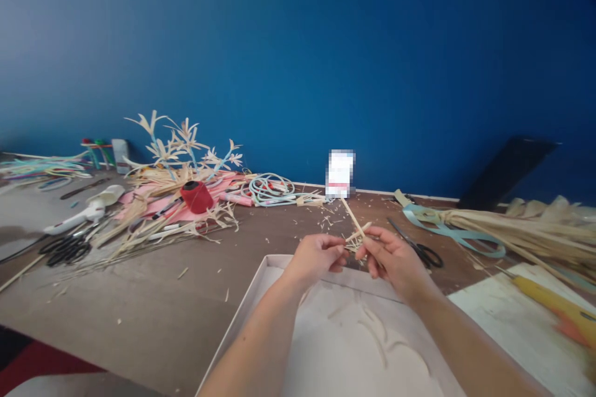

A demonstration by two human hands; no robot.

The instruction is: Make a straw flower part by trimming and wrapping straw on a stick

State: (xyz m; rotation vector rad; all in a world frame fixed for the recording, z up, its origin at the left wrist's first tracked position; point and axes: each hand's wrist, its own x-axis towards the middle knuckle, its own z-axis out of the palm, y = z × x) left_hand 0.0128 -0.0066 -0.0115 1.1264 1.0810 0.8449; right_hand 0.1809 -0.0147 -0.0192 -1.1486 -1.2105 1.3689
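pale straw-strip bundle (pixel 356 237) was held above far rim of white cardboard tray (pixel 274 262) | left hand (pixel 316 254), right hand (pixel 393 258): fingers were pinched onto it | knot judged begun, long end left loose

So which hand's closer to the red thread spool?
Left. The left hand sits right of the red spool, toward the camera; the right hand is even farther right, past the left. Both pinch the straw strips between them.
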